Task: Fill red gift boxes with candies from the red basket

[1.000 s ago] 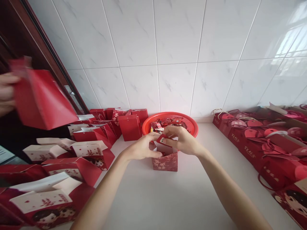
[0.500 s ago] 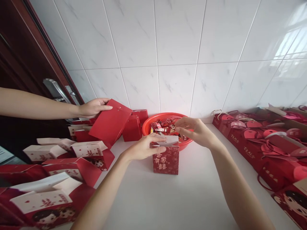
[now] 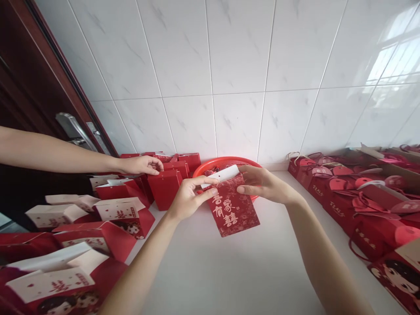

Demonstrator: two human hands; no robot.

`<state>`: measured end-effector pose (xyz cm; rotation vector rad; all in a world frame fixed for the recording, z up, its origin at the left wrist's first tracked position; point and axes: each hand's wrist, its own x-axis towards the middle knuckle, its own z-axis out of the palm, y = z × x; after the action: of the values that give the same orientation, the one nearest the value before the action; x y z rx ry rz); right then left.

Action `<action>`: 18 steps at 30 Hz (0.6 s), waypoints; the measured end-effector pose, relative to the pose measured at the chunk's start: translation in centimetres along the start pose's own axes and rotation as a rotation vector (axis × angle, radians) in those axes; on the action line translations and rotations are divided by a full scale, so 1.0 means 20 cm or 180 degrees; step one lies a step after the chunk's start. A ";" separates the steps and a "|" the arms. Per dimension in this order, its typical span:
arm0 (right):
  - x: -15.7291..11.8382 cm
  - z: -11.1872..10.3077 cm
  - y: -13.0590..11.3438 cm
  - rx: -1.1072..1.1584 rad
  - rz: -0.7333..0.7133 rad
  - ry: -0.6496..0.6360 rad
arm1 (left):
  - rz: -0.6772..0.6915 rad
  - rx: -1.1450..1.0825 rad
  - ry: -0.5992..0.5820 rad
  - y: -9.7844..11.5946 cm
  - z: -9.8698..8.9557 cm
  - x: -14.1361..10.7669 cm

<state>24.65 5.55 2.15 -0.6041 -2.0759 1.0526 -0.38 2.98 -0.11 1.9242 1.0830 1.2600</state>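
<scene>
A red gift box (image 3: 234,208) with pale characters on its front is tilted in the middle, above the white surface, its white top flap (image 3: 226,176) standing up. My left hand (image 3: 192,197) pinches its upper left edge, thumb in front and fingers by the flap. My right hand (image 3: 267,186) is closed on the upper right edge, thumb on the front and fingertips partly hidden behind. Just behind the box sits a red plastic basket (image 3: 210,165) of wrapped sweets, mostly covered by the box and my hands.
From the left, another person's hand (image 3: 141,164) touches a plain red box (image 3: 164,190) beside the basket. Several open boxes (image 3: 121,210) crowd the left side. Filled red boxes with cords (image 3: 331,197) line the right. A tiled wall (image 3: 239,122) closes off the back.
The gift box went from upright to tilted, and my right hand came from over the basket to grip it. The other person's hand set a red box down beside the basket.
</scene>
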 end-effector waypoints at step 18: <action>0.01 0.02 0.02 0.0567 0.0234 0.0487 | 0.0414 -0.0262 0.0610 0.00 0.07 -0.02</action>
<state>24.28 5.69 1.81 -0.6535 -1.8182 1.1808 0.84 2.60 -0.70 1.8668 0.9943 1.5628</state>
